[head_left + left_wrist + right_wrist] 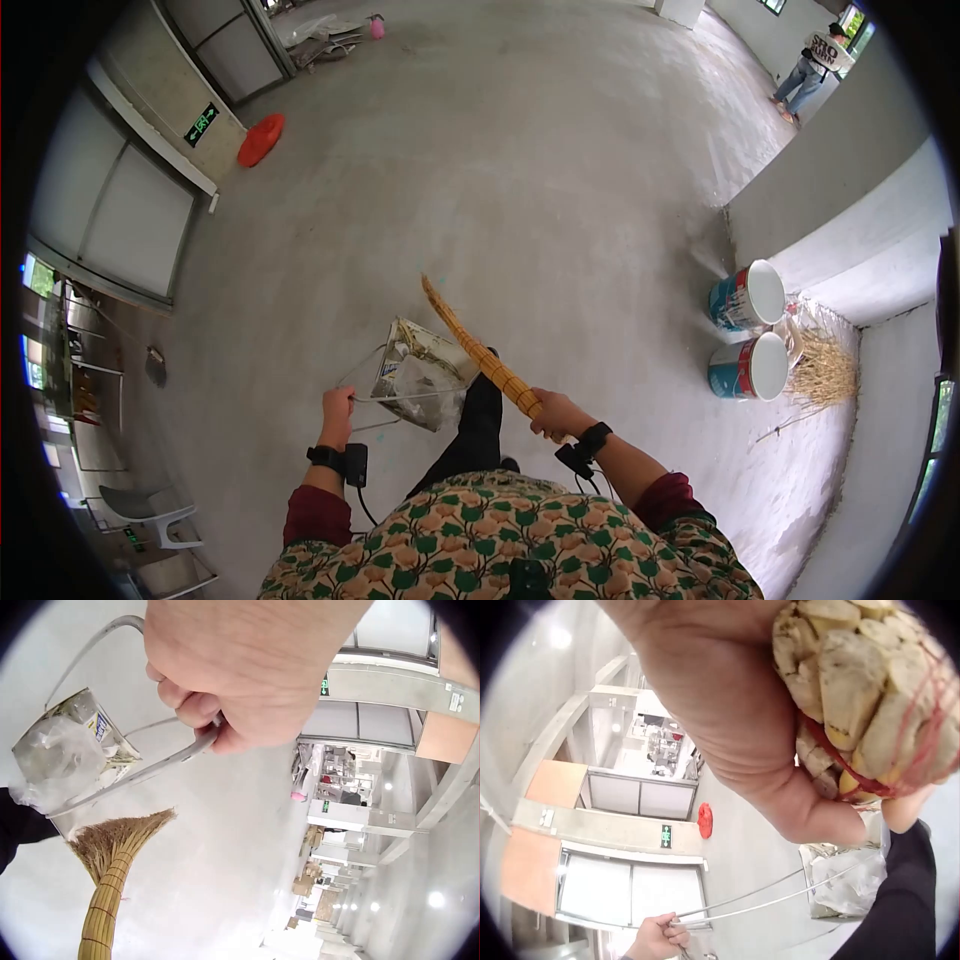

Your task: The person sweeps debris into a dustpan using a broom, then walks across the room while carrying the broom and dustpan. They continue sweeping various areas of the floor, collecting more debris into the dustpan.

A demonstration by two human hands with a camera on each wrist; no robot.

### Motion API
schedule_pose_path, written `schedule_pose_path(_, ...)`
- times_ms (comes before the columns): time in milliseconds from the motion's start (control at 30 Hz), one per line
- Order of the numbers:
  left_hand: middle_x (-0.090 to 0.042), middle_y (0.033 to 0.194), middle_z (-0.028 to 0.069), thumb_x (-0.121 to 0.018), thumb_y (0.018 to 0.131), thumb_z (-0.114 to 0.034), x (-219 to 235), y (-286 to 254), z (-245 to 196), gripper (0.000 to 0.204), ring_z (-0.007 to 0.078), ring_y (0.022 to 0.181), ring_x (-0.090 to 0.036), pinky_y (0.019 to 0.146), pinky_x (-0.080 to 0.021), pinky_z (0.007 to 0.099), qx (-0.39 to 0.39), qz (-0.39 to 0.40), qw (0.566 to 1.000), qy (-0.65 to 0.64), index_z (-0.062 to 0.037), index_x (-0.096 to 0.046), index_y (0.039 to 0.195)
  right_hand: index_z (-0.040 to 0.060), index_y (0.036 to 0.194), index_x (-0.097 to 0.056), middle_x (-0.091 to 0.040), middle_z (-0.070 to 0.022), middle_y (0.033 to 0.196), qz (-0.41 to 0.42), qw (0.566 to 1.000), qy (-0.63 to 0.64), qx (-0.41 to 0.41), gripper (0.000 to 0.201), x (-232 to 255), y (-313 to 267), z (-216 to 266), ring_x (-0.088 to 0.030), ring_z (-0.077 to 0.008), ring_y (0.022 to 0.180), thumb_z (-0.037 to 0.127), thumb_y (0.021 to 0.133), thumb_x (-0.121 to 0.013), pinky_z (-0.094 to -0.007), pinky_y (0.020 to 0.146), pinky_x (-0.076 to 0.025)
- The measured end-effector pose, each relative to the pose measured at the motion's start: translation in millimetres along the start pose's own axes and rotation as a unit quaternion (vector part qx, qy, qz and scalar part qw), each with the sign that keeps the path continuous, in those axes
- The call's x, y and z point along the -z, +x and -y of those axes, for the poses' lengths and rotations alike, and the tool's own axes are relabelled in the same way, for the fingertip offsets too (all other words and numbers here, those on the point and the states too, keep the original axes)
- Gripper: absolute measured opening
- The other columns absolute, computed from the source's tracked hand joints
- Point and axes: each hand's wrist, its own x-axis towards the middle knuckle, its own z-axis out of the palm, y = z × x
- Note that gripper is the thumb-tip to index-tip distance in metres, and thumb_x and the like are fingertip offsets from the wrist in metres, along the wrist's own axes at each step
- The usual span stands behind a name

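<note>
My left hand point(338, 412) grips the bent metal handle point(169, 761) of a dustpan point(398, 345) that looks cut from a printed tin can. A crumpled clear plastic bag point(64, 757) and other litter lie inside it. In my right hand point(562, 415) is a bound straw broom point(490, 368), held near the butt of its handle. Its cut stalk ends point(855, 690), tied with red string, fill the upper right of the right wrist view. The broom slants forward and left past the dustpan, its tip point(428, 285) pointing away from me. My dark trouser leg point(478, 425) is beside the dustpan.
Two paint buckets point(735, 300) stand at the right, with a pile of straw point(825, 368) by the wall. A red object point(261, 140) lies near the left doors. A grey chair point(150, 510) is at lower left. Another person point(812, 70) stands far right.
</note>
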Motion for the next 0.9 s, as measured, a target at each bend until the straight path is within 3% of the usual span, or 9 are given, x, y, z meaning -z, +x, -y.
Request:
schedule_pose_path(167, -0.031, 0.04, -0.0026, -0.052, 0.064, -0.007, -76.5, 73.5, -65.5, 0.018, 0.0061, 0.033, -0.023, 0.033, -0.014, 0.0233, 0.003, 0.017, 1.0, 0.011, -0.0038, -0.044, 0.048, 0.0111, 0.115, -0.035, -0.051, -0.0073, 0.058, -0.019, 1.0, 0.008, 0.004, 0.065, 90.1, 33.9, 26.1, -0.048, -0.0147, 0.042, 0.001, 0.056, -0.06, -0.0264, 0.036, -0.04)
schedule_pose_path(267, -0.03, 0.039, -0.003, -0.052, 0.062, -0.006, -117.7, 118.3, -107.5, 0.019, 0.0061, 0.033, -0.023, 0.033, -0.014, 0.0239, 0.027, 0.026, 0.999, 0.016, -0.0038, -0.043, 0.047, 0.0106, 0.113, -0.037, -0.052, -0.0073, 0.059, -0.086, 0.996, -0.008, 0.037, 0.062, 139.9, 38.7, 42.6, -0.05, -0.0147, 0.043, 0.0, 0.055, -0.059, -0.0264, 0.038, -0.041)
schedule_pose_path(333, -0.031, 0.04, -0.0029, -0.052, 0.062, -0.005, -142.4, 140.9, -135.0, 0.02, 0.006, 0.033, -0.022, 0.033, -0.014, 0.0244, 0.028, 0.035, 0.999, 0.013, -0.0042, -0.041, 0.045, 0.0101, 0.113, -0.038, -0.053, -0.0072, 0.061, -0.15, 0.988, 0.032, -0.008, 0.062, 166.9, 40.3, 52.1, -0.051, -0.0147, 0.045, 0.0, 0.055, -0.058, -0.0261, 0.04, -0.042)
schedule_pose_path(500, -0.03, 0.039, -0.0027, -0.052, 0.061, -0.005, -197.0, 205.2, -178.3, 0.022, 0.0062, 0.033, -0.022, 0.033, -0.014, 0.0249, 0.015, 0.06, 0.998, 0.015, -0.0052, -0.039, 0.043, 0.0084, 0.114, -0.036, -0.053, -0.007, 0.062, -0.162, 0.979, 0.113, -0.057, 0.064, 241.9, 74.2, 64.8, -0.052, -0.0142, 0.045, 0.002, 0.055, -0.059, -0.0262, 0.04, -0.043)
schedule_pose_path(567, -0.03, 0.038, -0.0026, -0.051, 0.061, -0.005, -212.7, 225.5, -185.6, 0.022, 0.0063, 0.033, -0.022, 0.034, -0.014, 0.0252, 0.002, 0.07, 0.997, 0.032, -0.0056, -0.039, 0.042, 0.0085, 0.112, -0.037, -0.053, -0.0065, 0.061, -0.176, 0.978, 0.11, -0.013, 0.062, 273.0, 104.4, 66.0, -0.052, -0.0143, 0.045, 0.001, 0.055, -0.059, -0.0265, 0.04, -0.043)
schedule_pose_path(633, -0.029, 0.037, -0.0025, -0.051, 0.061, -0.006, -230.7, 245.5, -201.3, 0.025, 0.0066, 0.034, -0.02, 0.035, -0.013, 0.0259, 0.016, 0.013, 0.998, 0.06, -0.0066, -0.037, 0.04, 0.0086, 0.111, -0.038, -0.053, -0.0069, 0.061, -0.157, 0.979, 0.132, -0.02, 0.061, 309.3, 133.0, 79.4, -0.053, -0.0152, 0.045, 0.001, 0.055, -0.059, -0.0273, 0.041, -0.043)
schedule_pose_path(800, -0.027, 0.04, -0.0037, -0.049, 0.064, -0.005, -262.0, 282.5, -228.5, 0.023, 0.0049, 0.034, -0.022, 0.034, -0.015, 0.025, -0.139, 0.063, 0.981, 0.124, -0.0063, -0.038, 0.043, 0.0042, 0.109, -0.038, -0.055, -0.0107, 0.063, -0.133, 0.99, 0.035, -0.021, 0.059, 380.9, 183.7, 102.8, -0.054, -0.0178, 0.047, 0.006, 0.054, -0.061, -0.0292, 0.043, -0.045)
schedule_pose_path(867, -0.029, 0.038, -0.0031, -0.052, 0.061, -0.006, -285.7, 280.8, -258.4, 0.024, 0.0063, 0.034, -0.023, 0.035, -0.014, 0.0258, -0.024, -0.005, 0.998, 0.056, -0.0072, -0.038, 0.041, -0.0042, 0.096, -0.042, -0.054, -0.0125, 0.062, -0.322, 0.937, -0.128, 0.052, 0.048, 414.5, 209.1, 133.6, -0.055, -0.0183, 0.047, 0.013, 0.056, -0.062, -0.0302, 0.046, -0.046)
schedule_pose_path(900, -0.029, 0.038, -0.0031, -0.052, 0.061, -0.006, -293.7, 283.7, -264.6, 0.024, 0.0063, 0.034, -0.023, 0.035, -0.014, 0.0258, -0.014, -0.018, 0.998, 0.051, -0.0072, -0.038, 0.041, -0.0042, 0.096, -0.042, -0.054, -0.0125, 0.062, -0.309, 0.94, -0.138, 0.054, 0.048, 428.7, 218.6, 145.5, -0.055, -0.0183, 0.047, 0.013, 0.056, -0.062, -0.0302, 0.046, -0.046)
